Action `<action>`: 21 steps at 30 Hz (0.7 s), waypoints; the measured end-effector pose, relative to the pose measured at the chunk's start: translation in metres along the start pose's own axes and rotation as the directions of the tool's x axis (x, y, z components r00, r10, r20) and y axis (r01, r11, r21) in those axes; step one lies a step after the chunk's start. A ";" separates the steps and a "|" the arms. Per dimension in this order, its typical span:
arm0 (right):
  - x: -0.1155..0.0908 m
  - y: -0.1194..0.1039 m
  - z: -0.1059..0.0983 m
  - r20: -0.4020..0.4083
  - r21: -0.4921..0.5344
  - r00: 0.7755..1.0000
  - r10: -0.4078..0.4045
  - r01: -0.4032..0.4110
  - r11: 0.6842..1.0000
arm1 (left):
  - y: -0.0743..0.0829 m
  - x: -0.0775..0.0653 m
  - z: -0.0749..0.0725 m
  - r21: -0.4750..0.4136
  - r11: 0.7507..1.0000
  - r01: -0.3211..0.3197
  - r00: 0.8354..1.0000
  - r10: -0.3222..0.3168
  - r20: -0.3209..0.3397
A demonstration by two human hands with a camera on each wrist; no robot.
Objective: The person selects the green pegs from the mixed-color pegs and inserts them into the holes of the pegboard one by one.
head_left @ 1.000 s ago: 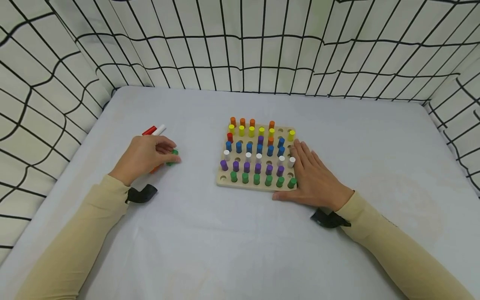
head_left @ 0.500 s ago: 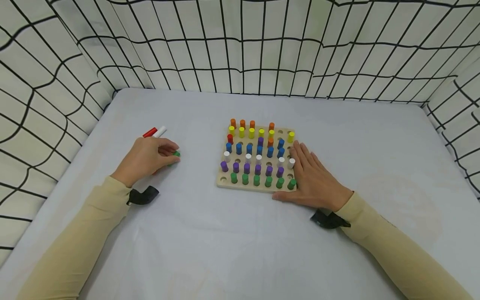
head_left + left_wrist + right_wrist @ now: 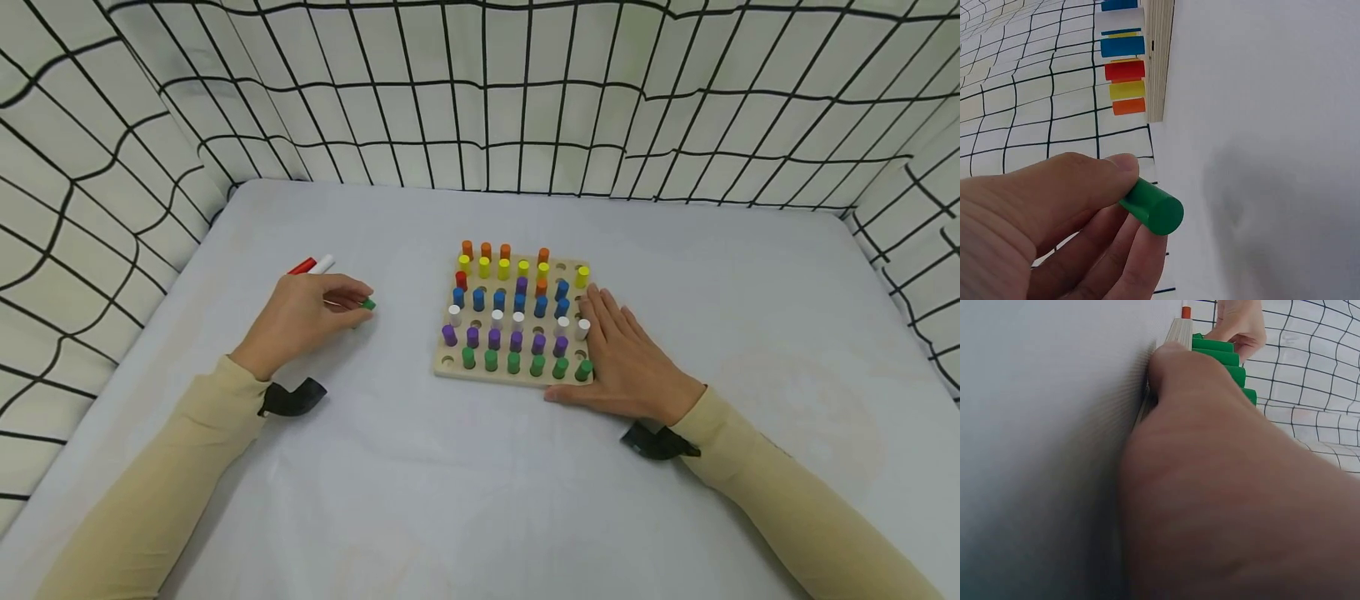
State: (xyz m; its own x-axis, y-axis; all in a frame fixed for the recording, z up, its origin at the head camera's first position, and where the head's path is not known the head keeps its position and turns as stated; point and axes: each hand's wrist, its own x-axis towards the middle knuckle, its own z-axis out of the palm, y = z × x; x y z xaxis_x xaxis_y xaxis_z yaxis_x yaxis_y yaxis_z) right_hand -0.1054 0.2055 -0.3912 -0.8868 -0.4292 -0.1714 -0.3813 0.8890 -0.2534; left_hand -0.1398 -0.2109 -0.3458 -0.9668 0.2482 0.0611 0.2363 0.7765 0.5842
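My left hand (image 3: 296, 321) pinches a green peg (image 3: 1157, 209) between thumb and fingertips, left of the wooden pegboard (image 3: 513, 377). In the left wrist view the peg is tilted, its round end toward the camera and apart from the board. My right hand (image 3: 637, 358) rests against the board's right side, fingers straight along that edge and thumb along the near edge. Rows of upright pegs fill much of the board: orange, yellow, blue, white, purple and green, with a red peg (image 3: 461, 281) at the left. Some holes between them are bare.
A loose red peg (image 3: 303, 266) and a white peg (image 3: 322, 264) lie on the white tabletop (image 3: 420, 483) just beyond my left hand. An orange peg (image 3: 1186, 312) shows in the right wrist view. Black grid lines mark the white walls behind and at both sides.
My left hand has moved slightly right with the green peg, toward the board. The right hand and the board stay in place. The view has tilted up a little.
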 end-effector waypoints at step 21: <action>0.001 0.000 0.001 -0.004 0.007 1.000 0.001 -0.001 1.000 | 0.016 -0.005 0.004 -0.060 0.998 -0.027 0.998 0.024 -0.051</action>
State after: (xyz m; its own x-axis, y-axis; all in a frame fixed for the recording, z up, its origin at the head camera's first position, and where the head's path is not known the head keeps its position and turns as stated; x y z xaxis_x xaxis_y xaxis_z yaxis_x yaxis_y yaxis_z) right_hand -0.1055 0.2051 -0.3927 -0.8882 -0.4278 -0.1678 -0.3788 0.8883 -0.2596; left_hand -0.1303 -0.1970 -0.3402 -0.9644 0.2375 0.1162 0.2564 0.7331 0.6300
